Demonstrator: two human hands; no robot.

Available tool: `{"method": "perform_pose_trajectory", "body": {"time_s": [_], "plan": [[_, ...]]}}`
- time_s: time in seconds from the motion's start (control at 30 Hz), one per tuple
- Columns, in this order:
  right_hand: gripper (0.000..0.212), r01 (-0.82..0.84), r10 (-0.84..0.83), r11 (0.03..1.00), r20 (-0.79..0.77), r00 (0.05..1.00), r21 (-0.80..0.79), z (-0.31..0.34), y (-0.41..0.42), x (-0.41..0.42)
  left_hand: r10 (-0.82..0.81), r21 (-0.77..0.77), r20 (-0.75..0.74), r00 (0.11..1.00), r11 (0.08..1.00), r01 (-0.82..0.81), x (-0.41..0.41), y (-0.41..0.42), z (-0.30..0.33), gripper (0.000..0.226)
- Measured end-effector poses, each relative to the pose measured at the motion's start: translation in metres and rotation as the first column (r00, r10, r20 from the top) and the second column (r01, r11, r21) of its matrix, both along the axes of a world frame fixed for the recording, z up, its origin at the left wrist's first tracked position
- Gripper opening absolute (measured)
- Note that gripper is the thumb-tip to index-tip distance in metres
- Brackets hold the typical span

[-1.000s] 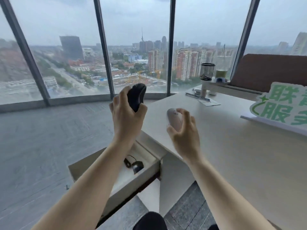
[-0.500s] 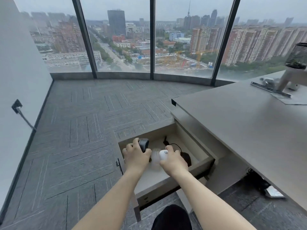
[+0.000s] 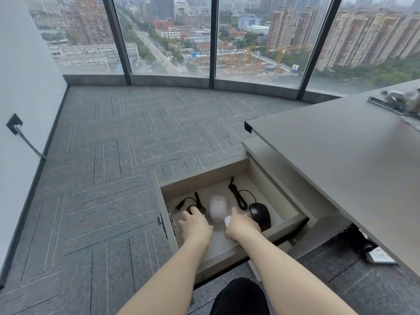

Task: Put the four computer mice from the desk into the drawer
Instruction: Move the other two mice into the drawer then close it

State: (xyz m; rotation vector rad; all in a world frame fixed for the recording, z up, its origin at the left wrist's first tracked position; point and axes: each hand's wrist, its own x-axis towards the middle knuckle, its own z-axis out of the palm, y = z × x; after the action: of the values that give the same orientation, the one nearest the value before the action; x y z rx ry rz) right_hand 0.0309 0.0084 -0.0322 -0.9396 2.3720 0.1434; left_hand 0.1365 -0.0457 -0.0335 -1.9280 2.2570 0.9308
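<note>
The open drawer (image 3: 204, 178) juts out below the desk (image 3: 341, 155). Inside it a pale pink-white mouse (image 3: 217, 208) lies in the middle, and a black wired mouse (image 3: 260, 214) lies to its right with its cable coiled behind. My left hand (image 3: 196, 227) reaches into the drawer's left part, fingers curled over a black mouse (image 3: 194, 209) whose cable trails left. Beside it my right hand (image 3: 242, 226) is low in the drawer, closed around a white mouse (image 3: 228, 220) of which only an edge shows.
Grey carpet tiles cover the floor left of the drawer. Floor-to-ceiling windows stand at the back. A wall socket with a cable (image 3: 14, 123) is on the left wall. Blurred items (image 3: 397, 101) sit at the desk's far right, and dark clutter (image 3: 363, 246) lies under it.
Both hands carried a mouse each from above the desk down into the drawer. They now sit lower and deeper inside it than half a second ago.
</note>
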Motion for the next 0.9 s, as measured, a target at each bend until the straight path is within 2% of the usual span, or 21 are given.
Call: {"method": "perform_pose_trajectory", "body": {"time_s": [0.1, 0.17, 0.2, 0.27, 0.33, 0.4, 0.47, 0.57, 0.67, 0.73, 0.77, 0.83, 0.9], "plan": [[0.066, -0.016, 0.015, 1.000, -0.003, 1.000, -0.022, 0.005, 0.003, 0.002, 0.018, 0.051, 0.002, 1.000, 0.999, -0.019, 0.004, 0.000, -0.002, 0.069], [0.054, 0.003, -0.002, 0.989, 0.008, 1.000, -0.146, 0.013, 0.007, 0.003, 0.030, 0.034, -0.022, 0.999, 0.999, -0.030, 0.005, -0.001, 0.003, 0.063], [0.051, 0.009, -0.005, 0.969, 0.014, 1.000, -0.245, 0.017, 0.012, 0.003, 0.037, -0.002, -0.076, 0.996, 0.999, -0.037, 0.006, -0.002, 0.008, 0.058], [0.048, 0.010, 0.002, 0.884, 0.025, 1.000, -0.466, 0.028, 0.024, 0.006, 0.029, -0.114, -0.275, 0.961, 0.992, -0.062, 0.009, -0.006, 0.023, 0.050], [0.037, 0.028, 0.009, 0.769, 0.055, 0.998, -0.639, 0.039, 0.039, 0.015, -0.014, -0.230, -0.489, 0.872, 0.967, -0.114, 0.020, -0.010, 0.042, 0.042], [0.023, 0.029, 0.045, 0.690, 0.083, 0.996, -0.723, 0.047, 0.055, 0.030, -0.039, -0.314, -0.612, 0.790, 0.929, -0.196, 0.039, -0.014, 0.057, 0.036], [0.016, 0.002, 0.109, 0.646, 0.095, 0.990, -0.764, 0.051, 0.070, 0.052, 0.007, -0.317, -0.669, 0.743, 0.902, -0.294, 0.063, -0.017, 0.062, 0.034], [0.026, -0.054, 0.225, 0.620, 0.112, 0.968, -0.783, 0.050, 0.088, 0.087, 0.183, -0.199, -0.662, 0.727, 0.892, -0.406, 0.095, -0.016, 0.057, 0.040], [0.042, -0.126, 0.315, 0.647, 0.113, 0.942, -0.752, 0.037, 0.101, 0.114, 0.337, 0.012, -0.614, 0.713, 0.908, -0.418, 0.117, -0.005, 0.043, 0.046], [0.051, -0.165, 0.342, 0.667, 0.101, 0.934, -0.727, 0.029, 0.109, 0.127, 0.383, 0.117, -0.592, 0.709, 0.911, -0.395, 0.126, 0.004, 0.030, 0.047], [0.054, -0.179, 0.341, 0.674, 0.087, 0.936, -0.717, 0.025, 0.112, 0.132, 0.406, 0.170, -0.598, 0.691, 0.907, -0.386, 0.128, 0.007, 0.023, 0.047], [0.050, -0.209, 0.329, 0.685, 0.040, 0.944, -0.698, 0.019, 0.115, 0.137, 0.476, 0.318, -0.655, 0.587, 0.878, -0.357, 0.126, 0.016, 0.017, 0.042], [0.043, -0.221, 0.303, 0.695, 0.001, 0.953, -0.685, 0.015, 0.116, 0.137, 0.511, 0.405, -0.696, 0.504, 0.859, -0.313, 0.120, 0.025, 0.017, 0.038]]}}
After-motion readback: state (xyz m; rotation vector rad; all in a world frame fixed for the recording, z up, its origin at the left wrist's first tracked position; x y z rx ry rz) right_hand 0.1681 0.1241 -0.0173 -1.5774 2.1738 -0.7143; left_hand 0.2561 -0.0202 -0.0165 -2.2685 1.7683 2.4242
